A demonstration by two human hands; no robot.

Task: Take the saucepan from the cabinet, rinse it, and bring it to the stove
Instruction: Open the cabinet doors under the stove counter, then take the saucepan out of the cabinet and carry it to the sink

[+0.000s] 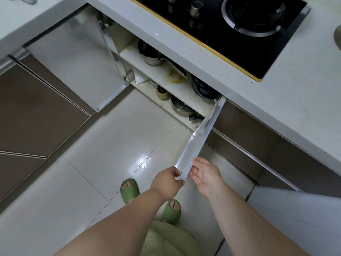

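A steel saucepan (152, 59) with a long handle lies on the upper shelf of the open cabinet under the black gas stove (239, 34). Both cabinet doors stand open. My left hand (168, 180) pinches the outer edge of the right cabinet door (195, 143). My right hand (203, 172) rests with spread fingers against the same edge from the other side. Both hands are far from the saucepan.
The left cabinet door (77, 71) swings wide open over the floor. A dark pot stack (203, 87) sits on the upper shelf; a beige bowl (162, 93) and a lidded pan (181, 108) lie below. My feet in green slippers (129, 189) stand on glossy tiles.
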